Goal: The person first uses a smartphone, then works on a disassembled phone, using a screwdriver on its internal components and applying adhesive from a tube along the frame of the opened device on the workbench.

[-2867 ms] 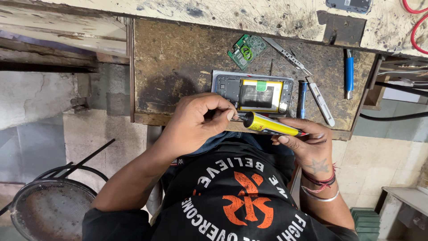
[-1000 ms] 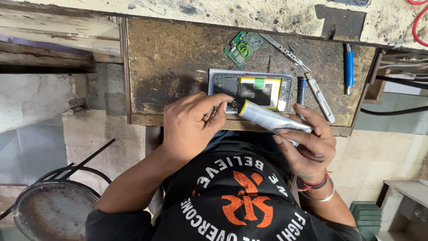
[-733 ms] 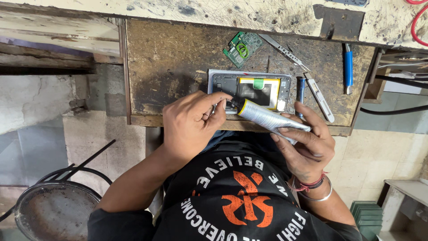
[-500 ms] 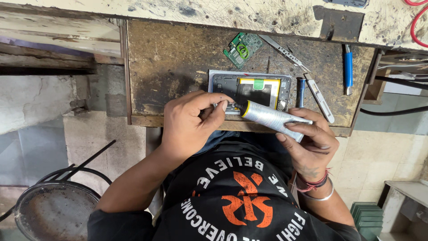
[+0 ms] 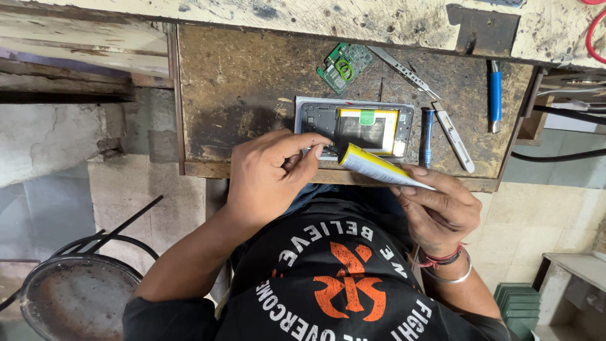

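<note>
Right hand (image 5: 442,211) grips a glue tube (image 5: 385,172) (yellow band near the nozzle, pale body), fingers wrapped round its tail. Since about three seconds ago it's turned in the grip: yellow side was up then, pale side now, and the nozzle end has moved in over the open phone's (image 5: 353,128) lower edge.

Left hand (image 5: 268,177) is pinched narrow, thumb and forefinger together right at the nozzle. Whatever's between the tips is too small to tell (cap, possibly). It has held there through the last second, barely shifting.

My read: tube is now aimed and steadied at the phone's frame, so work is at the bottom edge, not the middle.

Phone lies back-off, flat on the bench (image 5: 240,95), near the front edge, just past both hands.

Count on the bench:
- 1 open phone
- 1 green circuit board (image 5: 344,63), behind the phone
- 1 pair of tweezers (image 5: 404,71), beside the board
- 2 blue-handled tools: one (image 5: 427,136) just right of the phone, one (image 5: 495,101) further right
- 1 flat white tool (image 5: 454,144) between them
- 1 tube, in hand

Round metal stool (image 5: 76,297) lower left, well apart.
</note>
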Tool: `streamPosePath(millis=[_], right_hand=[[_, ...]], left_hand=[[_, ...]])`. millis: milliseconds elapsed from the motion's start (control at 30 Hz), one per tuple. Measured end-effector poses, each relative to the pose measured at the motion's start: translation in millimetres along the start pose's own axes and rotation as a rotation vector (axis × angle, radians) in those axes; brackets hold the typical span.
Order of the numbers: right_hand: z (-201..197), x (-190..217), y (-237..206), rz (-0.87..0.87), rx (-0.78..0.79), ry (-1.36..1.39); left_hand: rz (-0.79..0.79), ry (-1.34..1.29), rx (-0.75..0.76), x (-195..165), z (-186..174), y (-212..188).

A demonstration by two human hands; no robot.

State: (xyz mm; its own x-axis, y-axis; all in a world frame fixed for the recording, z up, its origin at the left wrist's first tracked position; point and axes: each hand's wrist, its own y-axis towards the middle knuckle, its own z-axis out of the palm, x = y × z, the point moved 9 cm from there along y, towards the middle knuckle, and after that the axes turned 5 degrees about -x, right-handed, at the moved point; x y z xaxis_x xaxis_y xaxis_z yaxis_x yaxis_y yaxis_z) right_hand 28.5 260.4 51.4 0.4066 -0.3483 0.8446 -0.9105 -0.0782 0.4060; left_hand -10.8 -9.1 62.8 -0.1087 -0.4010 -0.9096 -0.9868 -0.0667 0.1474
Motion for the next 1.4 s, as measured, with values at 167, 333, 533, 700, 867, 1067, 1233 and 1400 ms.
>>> streamPosePath(millis=[167, 333, 533, 700, 867, 1067, 1233, 1400], right_hand=[[3, 3, -2, -0.068, -0.005, -0.044], [7, 10, -1, -0.153, -0.03, -0.002], [3, -9, -5, 0.105, -0.052, 0.08], [-1, -30, -14, 0.286, -0.051, 0.192], [1, -51, -19, 0.446, -0.117, 0.455], [1, -59, -17, 0.518, -0.105, 0.566], [-1, -59, -12, 0.506, -0.12, 0.609], [-6, -57, 0, 0.472, -0.123, 0.518]], left_hand=[[0.043, 0.1, -0.042, 0, 1, -3], [0.116, 0.151, -0.094, -5, 1, -4], [0.088, 0.101, -0.074, -4, 1, -4], [0.002, -0.009, 0.012, 3, 3, -2], [-0.04, -0.046, 0.082, 7, 8, -2], [-0.06, -0.082, 0.107, 8, 7, 1], [-0.106, -0.107, 0.05, 17, -4, 1], [0.034, 0.187, -0.076, 30, -21, 7]])
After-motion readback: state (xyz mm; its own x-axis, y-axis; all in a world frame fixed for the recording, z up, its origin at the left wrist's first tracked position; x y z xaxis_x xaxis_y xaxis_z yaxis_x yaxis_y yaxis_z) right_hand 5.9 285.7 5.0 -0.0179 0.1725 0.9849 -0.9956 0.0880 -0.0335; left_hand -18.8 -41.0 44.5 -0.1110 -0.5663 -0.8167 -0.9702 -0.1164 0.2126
